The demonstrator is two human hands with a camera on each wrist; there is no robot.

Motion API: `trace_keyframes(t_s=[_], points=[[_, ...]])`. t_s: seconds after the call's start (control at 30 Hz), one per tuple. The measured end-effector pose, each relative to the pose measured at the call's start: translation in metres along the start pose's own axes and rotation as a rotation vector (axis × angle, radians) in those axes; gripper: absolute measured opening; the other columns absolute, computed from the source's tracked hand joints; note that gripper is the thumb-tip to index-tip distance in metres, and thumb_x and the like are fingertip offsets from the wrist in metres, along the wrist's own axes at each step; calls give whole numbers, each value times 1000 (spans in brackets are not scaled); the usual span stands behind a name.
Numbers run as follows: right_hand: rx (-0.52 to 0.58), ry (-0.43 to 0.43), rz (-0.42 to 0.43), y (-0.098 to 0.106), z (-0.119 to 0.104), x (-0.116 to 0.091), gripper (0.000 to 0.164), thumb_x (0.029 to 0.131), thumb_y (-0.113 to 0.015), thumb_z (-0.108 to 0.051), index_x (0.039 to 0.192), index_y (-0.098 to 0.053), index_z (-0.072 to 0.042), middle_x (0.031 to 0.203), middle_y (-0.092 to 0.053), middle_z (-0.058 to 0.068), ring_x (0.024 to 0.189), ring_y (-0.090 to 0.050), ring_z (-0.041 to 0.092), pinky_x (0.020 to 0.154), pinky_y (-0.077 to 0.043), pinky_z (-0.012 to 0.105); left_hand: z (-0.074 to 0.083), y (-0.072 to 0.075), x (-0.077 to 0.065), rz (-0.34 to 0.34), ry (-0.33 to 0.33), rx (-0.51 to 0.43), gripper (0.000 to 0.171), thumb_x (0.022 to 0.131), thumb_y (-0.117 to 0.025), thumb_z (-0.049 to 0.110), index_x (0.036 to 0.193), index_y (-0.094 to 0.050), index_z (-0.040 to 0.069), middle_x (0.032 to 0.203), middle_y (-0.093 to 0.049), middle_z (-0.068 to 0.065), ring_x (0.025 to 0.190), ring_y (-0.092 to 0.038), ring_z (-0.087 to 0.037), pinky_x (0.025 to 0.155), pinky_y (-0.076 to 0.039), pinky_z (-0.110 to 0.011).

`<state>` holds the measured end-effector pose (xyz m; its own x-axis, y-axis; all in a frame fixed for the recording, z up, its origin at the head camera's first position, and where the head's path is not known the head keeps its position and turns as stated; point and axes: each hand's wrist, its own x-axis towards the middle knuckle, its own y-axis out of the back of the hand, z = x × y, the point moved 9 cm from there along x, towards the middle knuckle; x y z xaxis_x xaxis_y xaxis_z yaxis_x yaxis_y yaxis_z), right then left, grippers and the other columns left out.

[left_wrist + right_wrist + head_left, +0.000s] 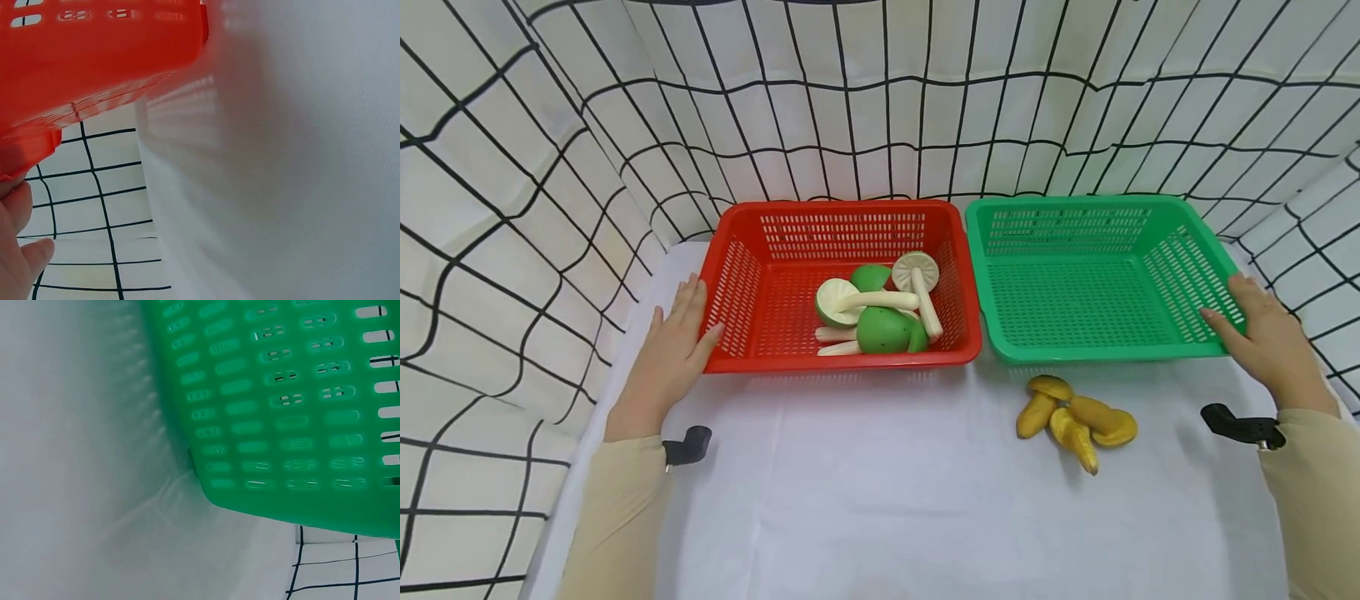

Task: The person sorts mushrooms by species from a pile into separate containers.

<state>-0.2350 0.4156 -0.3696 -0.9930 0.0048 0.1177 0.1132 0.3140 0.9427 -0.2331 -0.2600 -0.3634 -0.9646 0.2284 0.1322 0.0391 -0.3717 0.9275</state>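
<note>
At the left end of the red basket (842, 363), my left hand (672, 354) touches the side with its fingers stretched out. In the left wrist view, part of this hand (15, 219) shows below the red basket (94, 62). My right hand (1273, 342) rests against the right end of the green basket (1067, 304), fingers fairly straight. The right wrist view shows the green basket's slotted wall (269, 425) but no hand. Several mushrooms with green caps and pale stems (887, 329) lie in the red basket. Yellow-brown mushrooms (1075, 421) lie in a cluster before the green basket.
Both baskets stand side by side on a white cloth (865, 483). Black wire mesh (887, 117) with white sheeting behind it rises at the back and along both sides. A black wrist mount (688, 446) juts from the left sleeve, another (1240, 425) from the right.
</note>
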Motion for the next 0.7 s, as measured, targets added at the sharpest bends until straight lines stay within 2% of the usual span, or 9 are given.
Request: trace_keyframes(t_s=[0.2,0.27,0.33,0.47,0.7], points=[[26,38,47,5,0,-2,69,100,-34,-42,147,-16,5,149,-16,30,140,-10,41,109,-9,59,1,-2,3,-44,2,51,67,101,-36,32,148,-6,-5,156,-3,-20,142,-3,-36,108,-2,-63],[26,46,53,5,-2,-1,68,100,-34,-41,147,-17,5,149,-17,30,140,-11,40,110,-9,59,-2,-4,1,-61,11,6,67,101,-34,32,149,-4,-4,156,0,-19,143,-1,-35,110,-1,-60],[23,52,60,4,-2,-1,68,100,-34,-41,147,-17,5,149,-18,30,140,-12,40,111,-9,56,-4,-5,-1,-69,24,-79,67,102,-34,33,150,-2,-1,157,2,-16,143,1,-34,111,-1,-57],[19,45,67,3,-1,-1,69,100,-34,-42,148,-17,4,149,-18,30,140,-13,40,111,-10,57,-4,-2,-5,-53,37,-215,67,101,-37,32,151,-2,5,158,3,-10,143,2,-31,111,-7,-57],[22,27,79,5,0,-2,70,99,-34,-43,148,-16,3,149,-19,30,140,-14,41,110,-11,58,8,4,-6,11,37,-209,69,100,-43,33,151,-6,5,158,3,-5,144,-2,-30,105,-18,-64]])
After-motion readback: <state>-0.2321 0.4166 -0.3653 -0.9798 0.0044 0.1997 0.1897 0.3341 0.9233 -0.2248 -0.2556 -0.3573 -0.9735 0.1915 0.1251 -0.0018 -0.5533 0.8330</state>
